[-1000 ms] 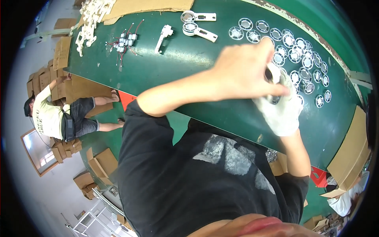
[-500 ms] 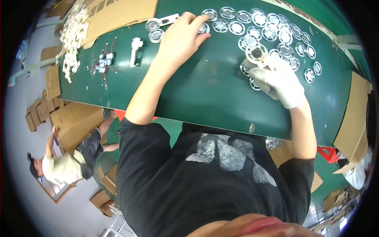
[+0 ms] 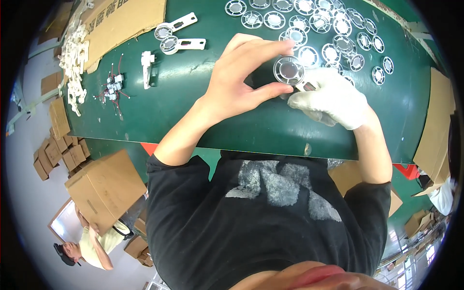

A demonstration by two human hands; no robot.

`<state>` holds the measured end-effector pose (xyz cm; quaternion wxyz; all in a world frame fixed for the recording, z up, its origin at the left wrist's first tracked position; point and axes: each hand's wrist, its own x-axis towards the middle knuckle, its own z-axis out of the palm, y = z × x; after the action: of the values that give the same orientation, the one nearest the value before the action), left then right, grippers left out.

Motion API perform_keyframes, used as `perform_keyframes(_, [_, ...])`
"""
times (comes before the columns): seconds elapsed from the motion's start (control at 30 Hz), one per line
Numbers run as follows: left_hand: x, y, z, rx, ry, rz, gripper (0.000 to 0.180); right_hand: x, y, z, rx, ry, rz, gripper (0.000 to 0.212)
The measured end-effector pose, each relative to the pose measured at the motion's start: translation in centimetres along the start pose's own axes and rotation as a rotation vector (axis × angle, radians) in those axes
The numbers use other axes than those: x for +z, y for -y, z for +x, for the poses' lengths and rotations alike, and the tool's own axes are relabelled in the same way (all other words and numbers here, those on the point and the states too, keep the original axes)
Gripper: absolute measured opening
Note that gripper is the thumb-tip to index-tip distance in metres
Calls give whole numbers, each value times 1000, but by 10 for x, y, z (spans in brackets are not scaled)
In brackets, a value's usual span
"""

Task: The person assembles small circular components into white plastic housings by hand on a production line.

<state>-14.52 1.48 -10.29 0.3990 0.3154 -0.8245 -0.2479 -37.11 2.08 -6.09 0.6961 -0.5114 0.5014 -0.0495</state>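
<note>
My right hand (image 3: 333, 99), in a pale work glove, grips a white handled part by its short handle. A round spoked ring (image 3: 289, 70) with a dark centre sits at the head of that part. My bare left hand (image 3: 244, 72) spans this ring, index fingertip at its far rim and thumb at the near one. Beyond both hands lie several loose spoked rings (image 3: 274, 20), some overlapping. To the left, two white handled parts with round heads (image 3: 191, 44) rest on the table. Whether ring and head are joined cannot be made out.
On the green table (image 3: 232, 128) are a white upright-shaped part (image 3: 147, 70), small grey blocks with red wires (image 3: 114, 87), a cardboard sheet (image 3: 125, 29) and a heap of white plastic pieces (image 3: 75, 63). At lower left a person carries a large carton (image 3: 106, 188).
My left hand has come back from the far rings to the part in my right hand, bringing a ring. The view has shifted. The person at left has lifted the carton.
</note>
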Motion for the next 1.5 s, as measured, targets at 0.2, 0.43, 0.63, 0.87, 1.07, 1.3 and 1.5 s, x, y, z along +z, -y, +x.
perform_keyframes(0.2, [1, -5, 0, -69, 30, -94, 55, -2, 5, -1, -2, 36, -92, 31])
perform_keyframes(0.43, [1, -9, -3, -144, 79, -192, 50, 0, 0, -2, -39, 63, -31, 33])
perform_keyframes(0.63, [2, -1, -5, 123, 145, -181, 58, 16, -11, 7, -284, -145, -267, 38])
perform_keyframes(0.87, [6, -6, -6, -179, 160, -545, 45, 27, -36, 13, -603, -421, -612, 31])
perform_keyframes(1.07, [12, -9, -13, -214, 34, -740, 25, 31, -53, 20, -713, -500, -860, 31])
perform_keyframes(1.3, [-31, 5, -6, -478, 48, -422, 16, 39, -4, 6, -302, -417, -530, 43])
perform_keyframes(1.5, [-108, 15, -41, -749, -166, 222, 24, 37, -25, 9, -611, -636, -507, 33])
